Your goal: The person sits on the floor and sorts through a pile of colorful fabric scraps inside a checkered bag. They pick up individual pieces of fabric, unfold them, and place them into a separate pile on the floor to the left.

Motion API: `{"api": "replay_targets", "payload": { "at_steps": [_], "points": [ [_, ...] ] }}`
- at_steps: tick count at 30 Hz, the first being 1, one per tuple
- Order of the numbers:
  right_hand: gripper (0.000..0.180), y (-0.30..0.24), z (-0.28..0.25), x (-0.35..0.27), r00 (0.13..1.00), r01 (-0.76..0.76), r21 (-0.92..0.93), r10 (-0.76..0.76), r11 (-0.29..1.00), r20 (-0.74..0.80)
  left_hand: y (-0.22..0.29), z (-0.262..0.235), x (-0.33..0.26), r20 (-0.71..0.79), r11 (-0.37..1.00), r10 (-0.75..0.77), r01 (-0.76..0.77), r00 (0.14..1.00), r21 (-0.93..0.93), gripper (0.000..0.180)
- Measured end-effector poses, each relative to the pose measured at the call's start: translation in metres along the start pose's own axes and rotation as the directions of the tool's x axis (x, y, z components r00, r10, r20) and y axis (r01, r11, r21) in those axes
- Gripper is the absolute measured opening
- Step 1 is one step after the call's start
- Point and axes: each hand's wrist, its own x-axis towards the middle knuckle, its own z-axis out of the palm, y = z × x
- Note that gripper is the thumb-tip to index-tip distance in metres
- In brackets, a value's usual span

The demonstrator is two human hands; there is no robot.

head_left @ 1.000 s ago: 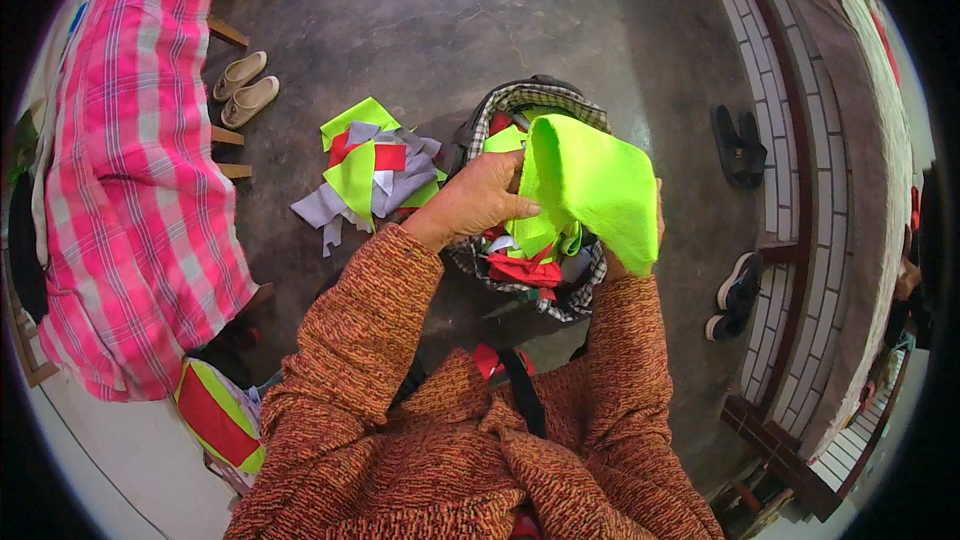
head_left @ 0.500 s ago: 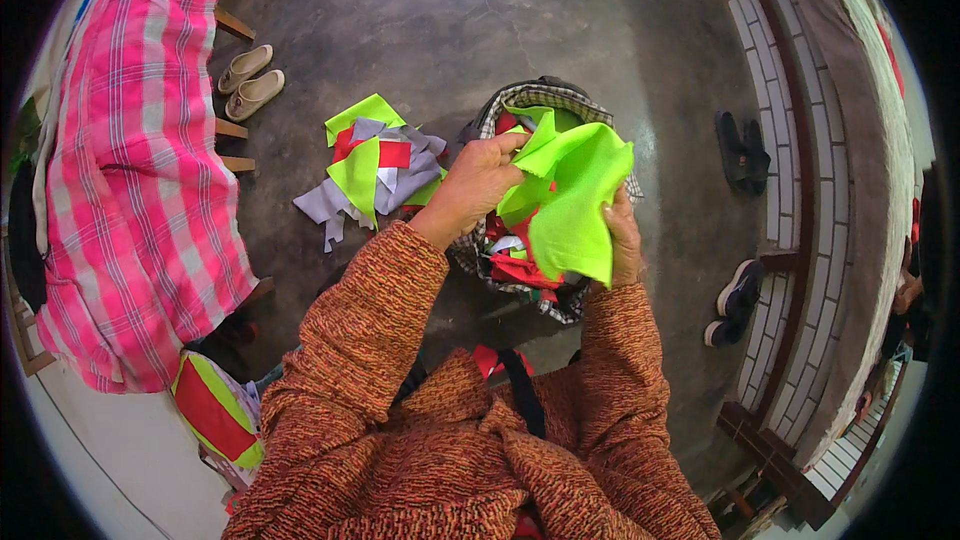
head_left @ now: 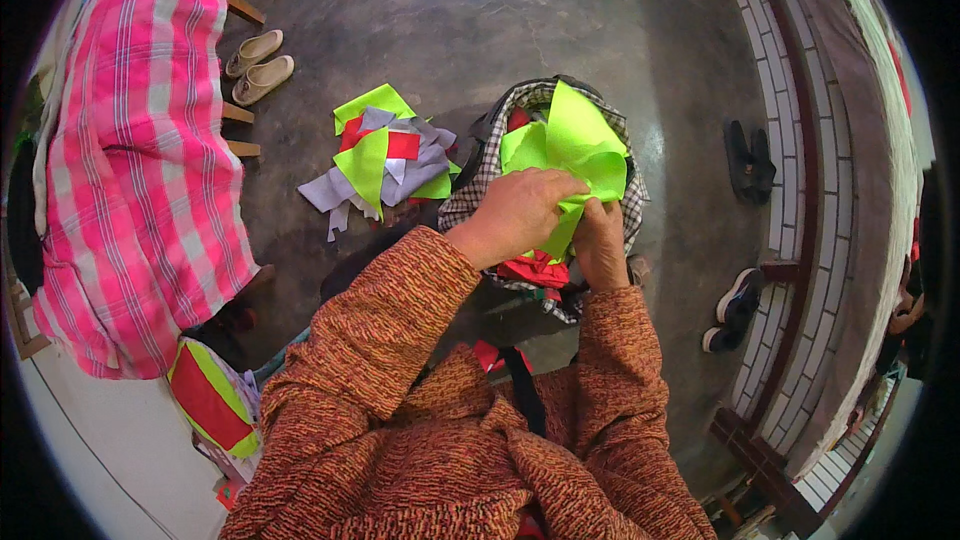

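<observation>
A bright yellow-green piece of cloth point(head_left: 585, 135) is gripped by both my hands over a checked cloth bag point(head_left: 468, 198). My left hand point(head_left: 525, 208) pinches its lower edge from the left, fingers closed. Close beside it, my right hand point(head_left: 602, 245) holds the same edge with bent fingers. The cloth fans out beyond my hands, creased where they meet. Below them, red cloth scraps point(head_left: 530, 270) show in the bag's opening. Much of what the bag holds is hidden under the cloth and my hands.
Left of the bag, a loose pile of grey, red and yellow-green scraps point(head_left: 425, 155) lies on the concrete floor. A pink plaid cover point(head_left: 150, 160) drapes furniture at left, with beige shoes point(head_left: 262, 80) beside it. Black slippers point(head_left: 750, 162) and dark shoes point(head_left: 735, 308) stand along the right-hand brick base.
My hands have come together at the cloth's near edge, the left moving right and nearer me. The cloth, earlier held up spread between them, now fans away over the bag.
</observation>
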Motion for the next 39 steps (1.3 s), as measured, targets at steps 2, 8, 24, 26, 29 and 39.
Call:
{"api": "replay_targets", "payload": {
  "at_steps": [2,8,24,26,29,39],
  "points": [
    [0.051,0.003,0.005,0.002,0.998,0.008,-0.071,-0.012,0.997,-0.057,-0.006,0.008,-0.004,0.025,0.997,0.042,-0.043,0.999,0.06,0.027],
    [0.034,0.015,-0.025,0.011,0.973,-0.042,0.006,0.042,0.999,-0.227,-0.004,-0.002,-0.002,0.123,0.998,0.062,-0.06,0.991,-0.02,0.032],
    [0.055,0.119,0.072,0.047,0.948,-0.277,0.017,0.27,0.961,0.165,-0.017,-0.08,-0.004,-0.716,0.966,-0.163,-0.038,0.679,-0.256,0.015],
    [0.062,0.119,0.034,0.038,0.935,-0.33,-0.366,0.355,0.87,0.003,-0.012,-0.086,-0.002,-0.705,0.954,-0.159,-0.076,0.692,-0.29,0.017],
    [0.048,0.057,0.011,0.004,0.919,-0.332,-0.527,0.394,0.782,0.004,-0.024,-0.082,0.002,-0.722,0.978,-0.088,-0.076,0.686,-0.192,0.017],
    [0.028,-0.038,-0.093,-0.076,0.95,-0.295,-0.773,0.261,0.562,-0.173,-0.028,-0.074,0.002,-0.68,0.931,-0.092,-0.179,0.727,-0.318,0.016]
  ]
}}
